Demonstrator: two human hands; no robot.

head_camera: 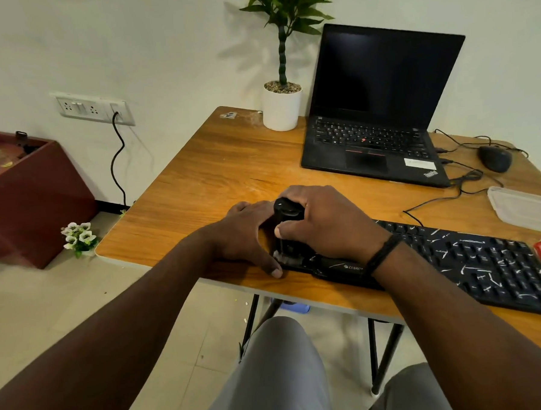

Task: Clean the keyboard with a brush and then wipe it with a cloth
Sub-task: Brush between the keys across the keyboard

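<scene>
Brushing step underway: right hand (323, 221) fingers curl round brush (287, 227) on keyboard (472, 257) left end, left hand (249, 234) fingers flat beside it; next, sweep toward white debris rightward.

The black laptop (375, 127) carries the word "ThinkPad" in pale letters on the right corner of its palm rest, set at a slant; a white sticker beside it bears print too small to read. The black keyboard (473, 263) shows the letters "ZEBRO" next to a round logo on its front edge, where the rest of the word is hidden behind the person's right wrist. The key legends on both the laptop and the keyboard are too small and blurred to make out.
</scene>
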